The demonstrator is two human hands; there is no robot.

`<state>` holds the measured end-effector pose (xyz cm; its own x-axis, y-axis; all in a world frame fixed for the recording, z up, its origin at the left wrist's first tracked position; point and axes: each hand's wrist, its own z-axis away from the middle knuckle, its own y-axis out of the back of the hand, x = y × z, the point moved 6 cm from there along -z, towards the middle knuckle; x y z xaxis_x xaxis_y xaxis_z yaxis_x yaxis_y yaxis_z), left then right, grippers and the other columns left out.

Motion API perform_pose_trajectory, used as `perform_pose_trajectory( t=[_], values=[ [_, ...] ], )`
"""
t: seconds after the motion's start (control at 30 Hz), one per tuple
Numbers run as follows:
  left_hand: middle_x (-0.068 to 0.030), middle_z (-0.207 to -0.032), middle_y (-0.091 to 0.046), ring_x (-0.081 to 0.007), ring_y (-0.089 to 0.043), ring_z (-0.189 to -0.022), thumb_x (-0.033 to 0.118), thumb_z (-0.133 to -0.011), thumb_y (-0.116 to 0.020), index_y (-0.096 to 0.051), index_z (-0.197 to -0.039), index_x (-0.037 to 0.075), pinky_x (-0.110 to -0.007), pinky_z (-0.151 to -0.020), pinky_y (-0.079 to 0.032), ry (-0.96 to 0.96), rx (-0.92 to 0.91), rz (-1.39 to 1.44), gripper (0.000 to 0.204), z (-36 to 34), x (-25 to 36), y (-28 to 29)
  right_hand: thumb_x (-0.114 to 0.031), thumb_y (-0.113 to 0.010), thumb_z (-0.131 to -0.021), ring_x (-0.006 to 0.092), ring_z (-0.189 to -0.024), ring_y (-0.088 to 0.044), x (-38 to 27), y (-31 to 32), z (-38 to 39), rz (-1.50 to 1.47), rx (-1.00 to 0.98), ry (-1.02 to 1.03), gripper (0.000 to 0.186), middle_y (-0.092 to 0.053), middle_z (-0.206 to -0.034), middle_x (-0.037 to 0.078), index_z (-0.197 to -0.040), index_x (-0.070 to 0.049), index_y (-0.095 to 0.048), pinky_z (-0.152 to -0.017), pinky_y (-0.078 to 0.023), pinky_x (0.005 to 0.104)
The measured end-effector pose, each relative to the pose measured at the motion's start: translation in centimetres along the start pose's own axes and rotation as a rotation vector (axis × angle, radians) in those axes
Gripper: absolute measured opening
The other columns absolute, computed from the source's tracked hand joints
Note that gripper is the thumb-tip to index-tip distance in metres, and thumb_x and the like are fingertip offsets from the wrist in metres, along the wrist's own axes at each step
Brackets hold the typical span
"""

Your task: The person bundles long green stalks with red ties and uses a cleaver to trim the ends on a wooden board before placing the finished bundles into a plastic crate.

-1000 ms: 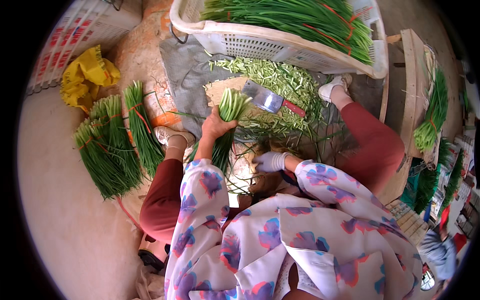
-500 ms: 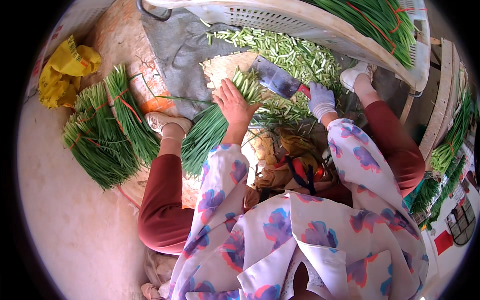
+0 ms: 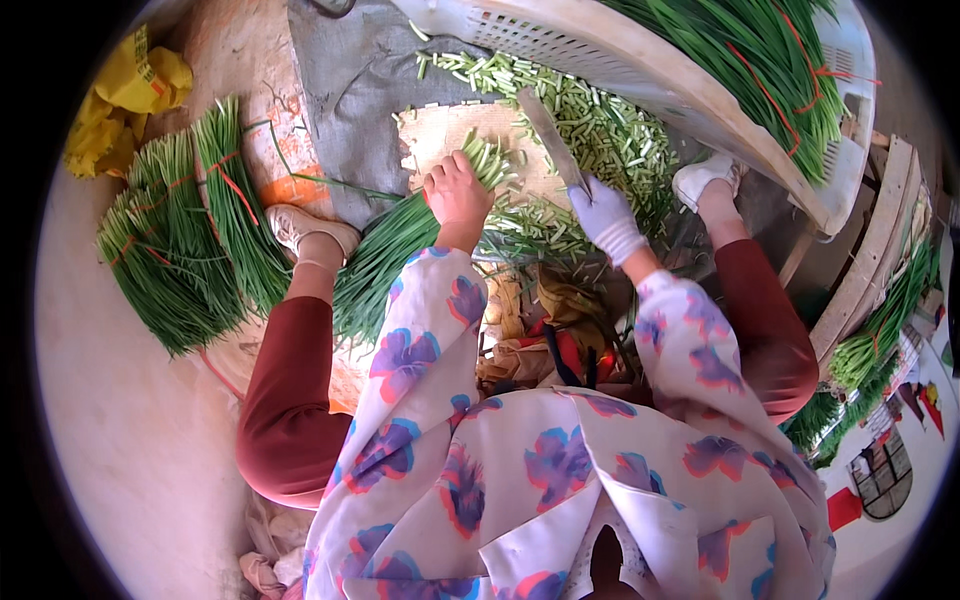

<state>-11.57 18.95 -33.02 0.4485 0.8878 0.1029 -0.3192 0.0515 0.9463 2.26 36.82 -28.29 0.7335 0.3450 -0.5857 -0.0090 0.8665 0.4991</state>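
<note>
My bare left hand [image 3: 459, 198] is wrapped around a loose bunch of green garlic chives [image 3: 382, 255]. The pale cut ends poke out past the fingers onto a worn wooden cutting board [image 3: 436, 132]. In a light grey glove, my right hand [image 3: 606, 217] grips a cleaver [image 3: 549, 136], its handle hidden in the fist. The blade is turned nearly edge-on, to the right of the bunch and apart from it. Short pale stem pieces [image 3: 622, 135] lie heaped beyond and to the right of the board.
Bundles of chives tied in red [image 3: 165, 245] lie at the left beside my shoe [image 3: 312, 232]. A white plastic crate [image 3: 600, 65] holding more bundles stands at the far right. A yellow bag [image 3: 135, 85] lies far left, and a grey sheet [image 3: 345, 90] runs under the board.
My left hand has gone from lying spread on the chives to curled around them. The cleaver has swung from showing its flat side to nearly edge-on, and more board is bare.
</note>
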Motion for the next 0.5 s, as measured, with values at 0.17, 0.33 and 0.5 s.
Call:
perform_pose_trajectory(
  t=[0.17, 0.33, 0.5],
  values=[
    [-0.0092, -0.103, -0.058, -0.029, -0.056, -0.101, 0.041, -0.058, -0.082, -0.051, -0.106, 0.009, -0.044, -0.088, -0.044, 0.046, -0.076, 0.028, 0.066, -0.4, -0.1, 0.0, -0.03, -0.051, -0.093, 0.04, -0.063, -0.063, -4.2, -0.9, 4.0, 0.286, 0.07, 0.237, 0.025, -0.064, -0.071, 0.02, -0.095, -0.006, -0.058, -0.059, -0.051, 0.0487],
    [-0.0094, -0.105, -0.058, -0.0289, -0.056, -0.103, 0.039, -0.063, -0.079, -0.052, -0.108, 0.007, -0.046, -0.085, -0.043, 0.045, -0.141, 0.024, 0.061, -0.9, -0.2, 0.5, -0.029, -0.051, -0.093, 0.0389, -0.061, -0.062, -4.9, -3.8, 5.1, 0.455, 0.019, 0.279, 0.023, -0.064, -0.069, 0.019, -0.091, -0.006, -0.056, -0.056, -0.049, 0.05],
    [-0.0091, -0.107, -0.058, -0.0282, -0.056, -0.105, 0.043, -0.063, -0.08, -0.052, -0.111, 0.008, -0.046, -0.086, -0.043, 0.059, -0.2, -0.024, 0.066, -1.1, -0.1, 0.5, -0.029, -0.05, -0.093, 0.0392, -0.061, -0.063, -4.4, -4.6, 5.3, 0.458, 0.04, 0.234, 0.024, -0.064, -0.07, 0.02, -0.092, -0.005, -0.054, -0.057, -0.05, 0.0497]
  ],
)
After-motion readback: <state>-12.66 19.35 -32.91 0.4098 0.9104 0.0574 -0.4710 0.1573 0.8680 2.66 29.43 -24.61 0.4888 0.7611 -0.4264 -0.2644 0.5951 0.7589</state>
